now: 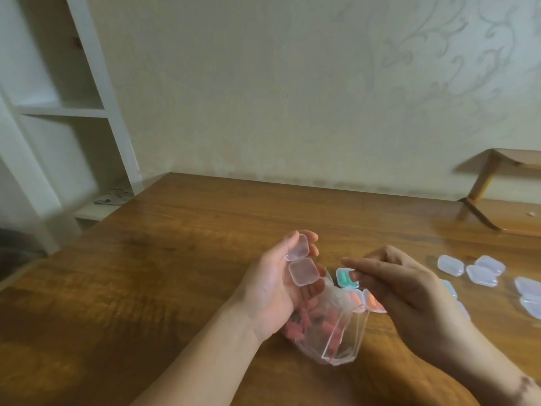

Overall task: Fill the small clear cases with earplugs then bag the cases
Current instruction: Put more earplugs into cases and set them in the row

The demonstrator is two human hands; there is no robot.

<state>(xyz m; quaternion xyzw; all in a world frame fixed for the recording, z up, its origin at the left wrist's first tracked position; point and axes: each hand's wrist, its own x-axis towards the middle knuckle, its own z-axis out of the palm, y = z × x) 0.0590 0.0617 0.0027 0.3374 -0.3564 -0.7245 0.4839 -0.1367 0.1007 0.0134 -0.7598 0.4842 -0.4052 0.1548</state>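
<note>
An open clear case [301, 263] sits in the left hand [272, 288], above the table [146, 273], its lid toward the wall. Below that hand a bag of earplugs [325, 332] lies on the table. The right hand [409, 291] hovers just right of it — filled cases [348, 278] lie between and under the two hands. Farther right, well apart, a cluster of closed cases [480, 272] rests on the table. A shelf unit [58, 112] stands at the far left.

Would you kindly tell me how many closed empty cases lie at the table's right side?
5 show fully: a trio farther back, a pair at the frame's edge. Others may be hidden by the right hand.
</note>
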